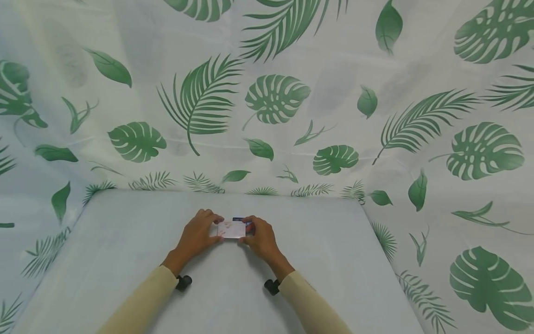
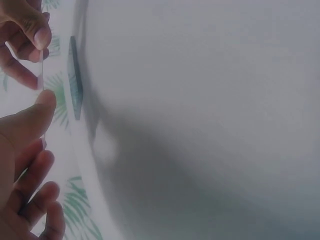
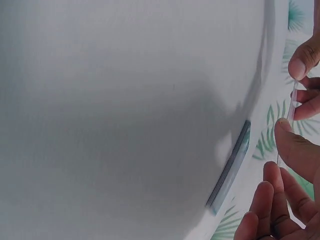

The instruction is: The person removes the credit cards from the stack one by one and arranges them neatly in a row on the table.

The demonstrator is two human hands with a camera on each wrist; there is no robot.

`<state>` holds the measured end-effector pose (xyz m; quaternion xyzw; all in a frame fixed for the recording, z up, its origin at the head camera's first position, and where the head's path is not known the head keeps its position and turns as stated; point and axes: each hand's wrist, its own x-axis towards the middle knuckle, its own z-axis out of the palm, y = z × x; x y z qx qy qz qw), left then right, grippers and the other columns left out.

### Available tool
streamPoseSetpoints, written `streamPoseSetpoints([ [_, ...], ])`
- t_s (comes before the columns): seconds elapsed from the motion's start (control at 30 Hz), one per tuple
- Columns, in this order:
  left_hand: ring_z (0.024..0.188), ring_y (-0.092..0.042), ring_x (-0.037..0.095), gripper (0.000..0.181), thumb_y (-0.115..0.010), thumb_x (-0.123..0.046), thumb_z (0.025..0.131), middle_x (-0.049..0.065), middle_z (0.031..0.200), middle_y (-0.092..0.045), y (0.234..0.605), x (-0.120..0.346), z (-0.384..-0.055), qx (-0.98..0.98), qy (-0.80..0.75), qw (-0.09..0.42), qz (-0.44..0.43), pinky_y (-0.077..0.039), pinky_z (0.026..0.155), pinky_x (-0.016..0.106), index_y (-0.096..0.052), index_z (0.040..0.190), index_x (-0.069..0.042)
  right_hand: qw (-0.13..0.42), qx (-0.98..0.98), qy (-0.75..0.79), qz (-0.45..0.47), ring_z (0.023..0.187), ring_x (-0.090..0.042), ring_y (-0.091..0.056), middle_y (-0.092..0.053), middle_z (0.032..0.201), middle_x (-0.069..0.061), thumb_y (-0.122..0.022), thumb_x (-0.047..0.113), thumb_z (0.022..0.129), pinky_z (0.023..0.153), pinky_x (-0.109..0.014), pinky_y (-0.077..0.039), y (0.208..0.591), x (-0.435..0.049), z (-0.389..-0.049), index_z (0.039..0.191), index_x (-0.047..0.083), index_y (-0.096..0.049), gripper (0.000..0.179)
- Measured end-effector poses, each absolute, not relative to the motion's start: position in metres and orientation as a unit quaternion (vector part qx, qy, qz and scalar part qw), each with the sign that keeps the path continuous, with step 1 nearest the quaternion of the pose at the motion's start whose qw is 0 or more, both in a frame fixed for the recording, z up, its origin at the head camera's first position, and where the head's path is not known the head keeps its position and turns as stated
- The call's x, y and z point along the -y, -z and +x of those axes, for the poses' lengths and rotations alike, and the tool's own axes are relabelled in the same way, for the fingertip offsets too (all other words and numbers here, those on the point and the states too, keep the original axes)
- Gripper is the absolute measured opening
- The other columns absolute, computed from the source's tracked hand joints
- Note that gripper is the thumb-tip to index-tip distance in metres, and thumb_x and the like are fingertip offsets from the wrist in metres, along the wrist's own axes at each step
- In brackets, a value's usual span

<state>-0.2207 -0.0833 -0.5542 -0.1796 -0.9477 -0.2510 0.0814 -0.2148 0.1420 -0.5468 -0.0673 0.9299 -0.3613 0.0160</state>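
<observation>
A thin whitish card with pale pink marks (image 1: 231, 229) is held up between both hands. My left hand (image 1: 200, 234) pinches its left end between thumb and fingers, while my right hand (image 1: 263, 236) pinches the right end. Both wrist views show the card nearly edge-on, raised off the table. Below and behind it lies a small flat stack with a dark blue and red top (image 1: 250, 228), mostly covered by the card and right hand in the head view. Thin layered edges of this stack (image 3: 229, 169) show in the right wrist view.
The white table (image 1: 125, 260) reaches back to a hanging sheet printed with green leaves (image 1: 277, 99), which also runs along both sides. A small black device (image 1: 183, 283) sits at the left cuff, and another (image 1: 272, 286) at the right cuff.
</observation>
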Motion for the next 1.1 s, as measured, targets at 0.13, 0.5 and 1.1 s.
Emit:
streamPoseSetpoints([
  [0.13,0.1,-0.057,0.021,0.058,-0.1,-0.028,0.072,0.003,0.104,-0.069,0.553,0.092,-0.212,0.947,0.252,0.09,-0.177,-0.055,0.087,0.039,-0.076,0.122,-0.011,0.015,-0.928,0.365,-0.071,0.088,-0.012,-0.056,-0.071,0.099,0.002,-0.094,0.015,0.078,0.08,-0.029,-0.046,0.548,-0.135,-0.21,0.13,0.017,-0.071,0.057],
  [0.5,0.103,-0.057,0.022,0.056,-0.1,-0.023,0.072,0.003,0.105,-0.069,0.548,0.117,-0.192,0.951,0.25,0.091,-0.157,-0.056,0.091,0.041,-0.076,0.121,-0.011,0.024,-0.922,0.379,-0.073,0.084,-0.007,-0.055,-0.07,0.097,0.006,-0.095,0.014,0.077,0.074,-0.024,-0.046,0.549,-0.107,-0.197,0.131,0.019,-0.071,0.06],
  [1.1,0.103,-0.058,0.024,0.055,-0.1,-0.02,0.072,0.004,0.105,-0.069,0.545,0.161,-0.168,0.958,0.246,0.082,-0.123,-0.055,0.089,0.046,-0.076,0.121,-0.011,0.032,-0.912,0.396,-0.104,0.079,-0.005,-0.052,-0.071,0.092,0.005,-0.096,0.012,0.077,0.073,-0.021,-0.045,0.552,-0.063,-0.185,0.128,0.018,-0.073,0.056],
])
